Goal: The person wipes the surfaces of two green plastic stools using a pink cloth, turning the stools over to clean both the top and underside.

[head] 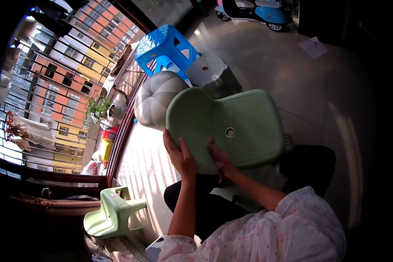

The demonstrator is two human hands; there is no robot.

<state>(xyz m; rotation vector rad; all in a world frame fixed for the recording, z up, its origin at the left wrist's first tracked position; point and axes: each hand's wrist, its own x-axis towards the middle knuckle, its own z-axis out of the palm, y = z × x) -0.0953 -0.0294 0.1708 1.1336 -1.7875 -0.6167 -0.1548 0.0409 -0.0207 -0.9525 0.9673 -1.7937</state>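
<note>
A green plastic low-backed stool (pixel 252 121) is tilted up before me, its seat and backrest facing the camera. A round hole with a pale rim sits in the seat, with ridges fanning out from it. My left hand (pixel 182 159) grips the edge of the backrest, thumb on its face. Against the inner face of the backrest, my right hand (pixel 228 167) presses what looks like a mauve cloth (pixel 217 154). The cloth covers most of the fingers, and part of it hangs below the hand. The stool's legs are mostly hidden.
Beyond the stool stand a grey segmented pouf (pixel 159 98), a grey lidded bin (pixel 213 73) and a blue plastic stool (pixel 160 42). Another green stool (pixel 113 213) is at lower left. A toy scooter (pixel 255 14) and a paper sheet (pixel 313 47) lie farther off. A barred window (pixel 59 82) borders the left.
</note>
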